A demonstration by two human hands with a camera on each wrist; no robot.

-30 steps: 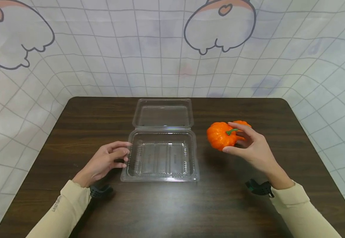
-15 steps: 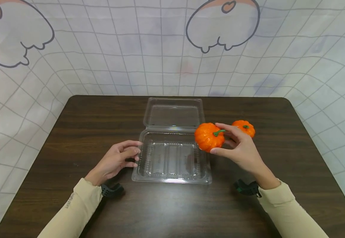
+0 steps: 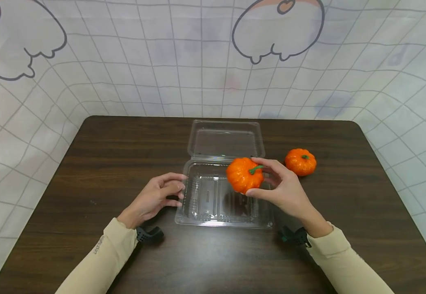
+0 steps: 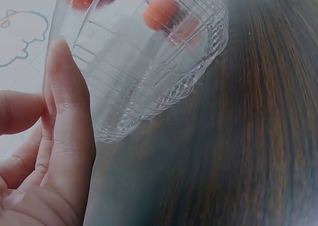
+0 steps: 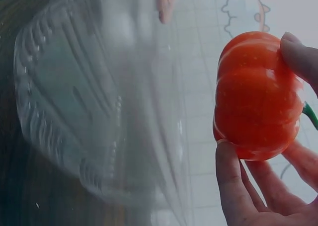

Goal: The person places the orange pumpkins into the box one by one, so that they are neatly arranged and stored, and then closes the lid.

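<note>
A small orange pumpkin [image 3: 242, 175] with a green stem is held in my right hand [image 3: 280, 188], thumb on one side and fingers on the other. It hangs above the lower half of a clear plastic clamshell container [image 3: 213, 223], whose lid [image 3: 225, 139] lies folded back. At the container's left rim, my left hand [image 3: 158, 198] pinches the edge between thumb and fingers; the left wrist view shows the rim [image 4: 45, 77] there. In the right wrist view the pumpkin [image 5: 258, 97] is apart from the blurred clear plastic [image 5: 74, 97].
A second orange pumpkin [image 3: 301, 161] rests on the dark wooden table [image 3: 125, 143], right of the container and behind my right hand. Behind the table hangs a white grid-patterned cloth [image 3: 183, 61].
My left hand and the container have shifted to the right. My right hand has carried its pumpkin leftward, from beside the container to above it, uncovering the second pumpkin.
</note>
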